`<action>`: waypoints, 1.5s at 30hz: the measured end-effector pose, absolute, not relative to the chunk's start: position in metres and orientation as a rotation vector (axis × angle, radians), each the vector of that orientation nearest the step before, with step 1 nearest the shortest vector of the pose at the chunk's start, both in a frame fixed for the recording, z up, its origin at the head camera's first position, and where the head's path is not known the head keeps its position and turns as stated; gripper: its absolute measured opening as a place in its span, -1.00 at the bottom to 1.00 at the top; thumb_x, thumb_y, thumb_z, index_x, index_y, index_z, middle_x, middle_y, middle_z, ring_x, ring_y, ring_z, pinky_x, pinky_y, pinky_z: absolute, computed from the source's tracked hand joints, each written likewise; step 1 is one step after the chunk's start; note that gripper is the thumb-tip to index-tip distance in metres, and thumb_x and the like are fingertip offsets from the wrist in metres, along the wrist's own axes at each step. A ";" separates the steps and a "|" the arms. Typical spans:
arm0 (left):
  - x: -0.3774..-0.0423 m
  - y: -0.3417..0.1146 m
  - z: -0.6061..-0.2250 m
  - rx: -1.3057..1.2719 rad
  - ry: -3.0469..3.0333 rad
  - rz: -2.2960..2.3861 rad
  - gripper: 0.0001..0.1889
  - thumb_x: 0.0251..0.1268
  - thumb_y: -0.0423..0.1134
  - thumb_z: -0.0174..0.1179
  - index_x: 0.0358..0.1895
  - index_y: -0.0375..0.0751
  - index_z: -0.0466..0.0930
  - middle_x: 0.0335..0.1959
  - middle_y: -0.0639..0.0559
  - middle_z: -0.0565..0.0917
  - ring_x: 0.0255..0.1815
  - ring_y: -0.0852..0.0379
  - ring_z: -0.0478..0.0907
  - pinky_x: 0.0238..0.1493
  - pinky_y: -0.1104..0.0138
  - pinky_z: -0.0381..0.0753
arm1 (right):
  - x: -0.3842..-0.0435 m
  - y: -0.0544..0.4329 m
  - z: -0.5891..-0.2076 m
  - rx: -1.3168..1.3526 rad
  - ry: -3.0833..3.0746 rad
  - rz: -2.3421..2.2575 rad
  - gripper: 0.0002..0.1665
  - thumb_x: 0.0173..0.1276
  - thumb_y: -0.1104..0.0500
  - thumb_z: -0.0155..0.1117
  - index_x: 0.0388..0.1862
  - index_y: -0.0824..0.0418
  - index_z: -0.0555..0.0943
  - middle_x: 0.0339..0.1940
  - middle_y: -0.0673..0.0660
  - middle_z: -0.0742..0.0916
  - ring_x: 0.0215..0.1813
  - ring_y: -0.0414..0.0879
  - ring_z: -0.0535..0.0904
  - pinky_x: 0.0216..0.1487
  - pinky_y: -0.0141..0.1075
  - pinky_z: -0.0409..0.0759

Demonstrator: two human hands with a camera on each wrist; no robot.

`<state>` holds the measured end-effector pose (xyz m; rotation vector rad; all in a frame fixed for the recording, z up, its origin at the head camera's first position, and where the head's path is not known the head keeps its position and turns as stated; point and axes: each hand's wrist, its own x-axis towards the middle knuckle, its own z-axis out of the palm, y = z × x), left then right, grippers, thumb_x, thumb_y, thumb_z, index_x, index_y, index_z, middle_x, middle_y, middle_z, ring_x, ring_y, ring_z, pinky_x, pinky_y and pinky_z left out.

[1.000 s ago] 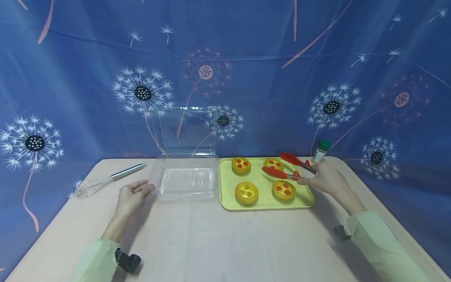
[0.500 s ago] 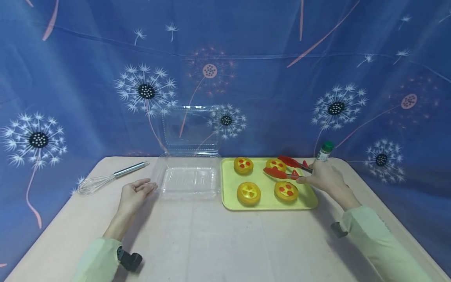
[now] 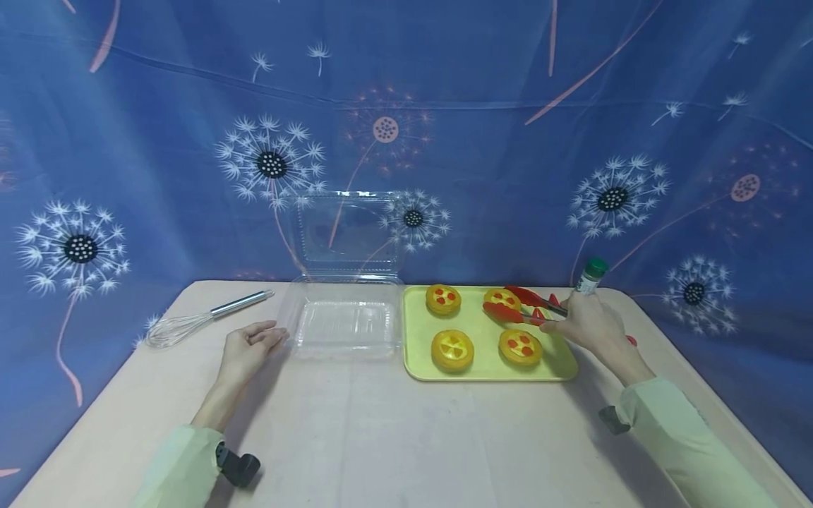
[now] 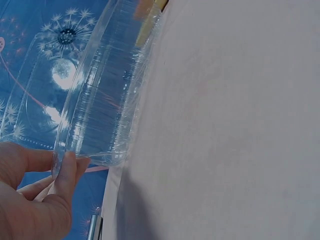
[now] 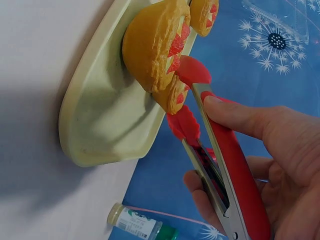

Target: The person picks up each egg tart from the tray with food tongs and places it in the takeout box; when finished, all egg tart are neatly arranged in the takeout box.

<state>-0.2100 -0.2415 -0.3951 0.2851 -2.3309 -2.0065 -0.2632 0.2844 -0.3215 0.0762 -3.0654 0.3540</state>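
Note:
My right hand grips red-tipped tongs, thumb on one red handle and fingers at the other arm. The tongs' scalloped heads stand on either side of the back right egg tart, which has red pieces on top and sits on a pale yellow tray. At the tray's left stands an open clear plastic clamshell container, lid raised against the backdrop. My left hand pinches its left rim between thumb and fingers. The tongs' handle ends are partly hidden by my right hand in the head view.
Several other tarts share the tray, among them a front left one with yellow pieces and a front right one. A whisk lies at the far left. A green-capped shaker bottle stands behind my right hand.
The tongs' heads have drawn closer together around the back right tart. My left hand stays at the container's rim. The whole head view has shifted slightly.

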 end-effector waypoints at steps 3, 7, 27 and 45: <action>-0.210 -0.241 -0.395 0.292 -2.341 -2.006 -0.50 0.50 -0.37 0.00 0.37 -0.59 0.19 0.22 -0.37 0.52 -0.20 0.54 0.60 0.10 0.50 0.63 | -0.261 0.285 -0.322 0.096 -3.047 0.371 -0.37 0.07 -0.11 0.51 -0.83 0.08 0.29 -0.80 0.00 0.42 -0.69 -0.19 0.02 -0.69 -0.43 -0.02; -0.212 -0.241 -0.396 0.302 -2.337 -2.012 -0.49 0.50 -0.36 0.00 0.38 -0.58 0.18 0.24 -0.39 0.49 -0.19 0.53 0.60 0.08 0.52 0.64 | -0.259 0.284 -0.322 0.121 -3.034 0.383 -0.38 0.07 -0.10 0.50 -0.84 0.12 0.31 -0.75 0.03 0.51 -0.70 -0.19 0.02 -0.69 -0.43 -0.03; -0.217 -0.238 -0.394 0.271 -2.318 -2.000 -0.51 0.49 -0.39 0.02 0.35 -0.62 0.21 0.21 -0.42 0.50 -0.21 0.52 0.61 0.03 0.55 0.65 | -0.235 0.269 -0.302 0.185 -2.974 0.542 -0.06 0.09 -0.23 0.47 0.23 0.43 0.52 -0.84 -0.10 0.17 -0.72 -0.20 -0.06 -0.72 -0.41 -0.09; -0.212 -0.240 -0.396 0.306 -2.308 -2.002 -0.52 0.49 -0.39 0.01 0.34 -0.62 0.21 0.22 -0.43 0.49 -0.15 0.44 0.63 0.06 0.52 0.65 | -0.226 0.220 -0.290 0.277 -2.984 0.725 -0.13 0.07 -0.20 0.51 0.17 0.41 0.58 -0.83 -0.08 0.26 -0.77 -0.18 0.02 -0.76 -0.42 -0.04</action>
